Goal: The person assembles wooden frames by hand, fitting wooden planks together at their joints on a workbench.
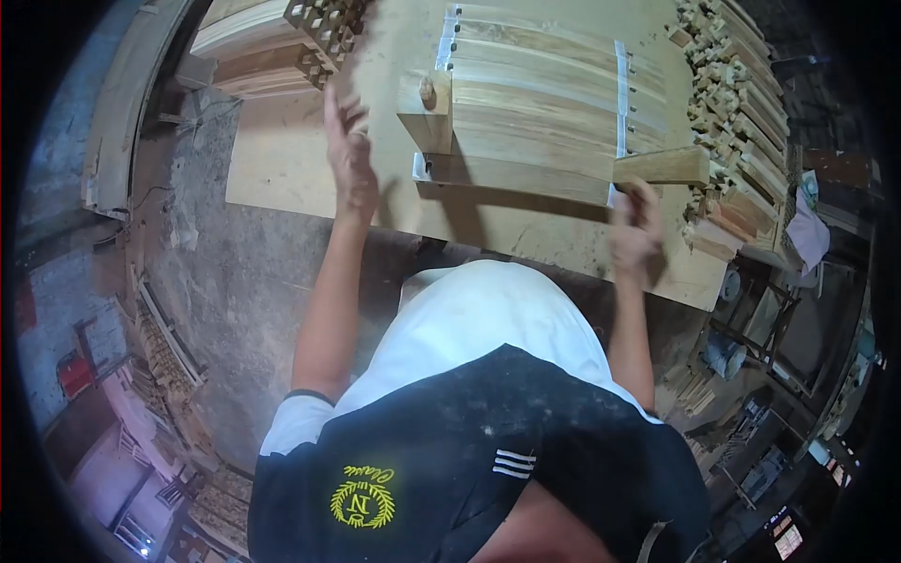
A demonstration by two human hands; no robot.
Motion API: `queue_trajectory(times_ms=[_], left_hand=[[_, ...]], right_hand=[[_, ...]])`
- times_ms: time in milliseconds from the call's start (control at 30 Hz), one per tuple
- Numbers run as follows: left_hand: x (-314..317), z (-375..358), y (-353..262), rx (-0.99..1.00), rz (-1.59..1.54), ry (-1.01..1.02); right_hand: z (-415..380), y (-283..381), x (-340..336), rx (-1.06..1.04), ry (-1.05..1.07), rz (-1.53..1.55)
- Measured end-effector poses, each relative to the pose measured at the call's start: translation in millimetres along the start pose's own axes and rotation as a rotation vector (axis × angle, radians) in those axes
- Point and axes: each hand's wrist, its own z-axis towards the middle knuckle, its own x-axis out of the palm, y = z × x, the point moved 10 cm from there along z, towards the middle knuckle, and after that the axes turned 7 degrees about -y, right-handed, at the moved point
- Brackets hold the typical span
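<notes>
Several wooden boards [535,113] lie side by side on the work table, with pale strips and small dark slots near both ends. On their left end stands a wooden block [427,117] with a round knot on top. Another wooden block [662,167] sits at the near right corner of the boards. My left hand [352,159] is raised left of the boards, fingers apart, holding nothing. Beside the right block is my right hand [636,228], blurred, its fingers bent near the block's lower edge; whether they grip anything is unclear.
The table [282,159] has stacked wooden pieces [267,70] at the back left. A long pile of wooden sticks [741,122] lines its right side. Timber offcuts [694,385] and a pale cloth [807,230] are at the right.
</notes>
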Motion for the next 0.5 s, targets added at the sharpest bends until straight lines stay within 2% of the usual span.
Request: queue_trajectory(times_ms=[33,67,100,133,200,300,333,367,433,467,500], left_hand=[[-19,-10,42,-0.236,0.095,0.064],[-33,-28,84,-0.473,0.189,0.132],[-33,-48,112,-0.636,0.181,0.154],[-32,-67,135,-0.799,0.172,0.176],[-14,-79,141,-0.737,0.247,0.295],[-3,-87,126,-0.690,0.508,0.451],[-5,-87,118,-0.675,0.615,0.490],[-16,-93,116,-0.729,0.527,0.408],[-33,-110,111,-0.767,0.042,0.163],[-43,-111,88,-0.741,-0.029,0.114],[-52,-107,61,-0.715,-0.100,0.069]], right_hand=[[3,-11,-54,0.267,-0.180,-0.233],[16,-49,-99,0.081,-0.242,-0.347],[25,-61,-118,0.133,-0.274,-0.467],[35,-115,-133,0.037,-0.172,-0.542],[27,-185,-114,0.743,0.049,-0.302],[21,-168,-82,0.795,0.156,-0.439],[17,-163,-80,0.793,0.098,-0.340],[6,-159,-85,0.787,0.044,-0.240],[-18,-129,-90,0.820,0.003,-0.058],[-30,-100,-92,0.864,0.009,0.024],[-35,-83,-99,0.814,-0.049,0.118]])
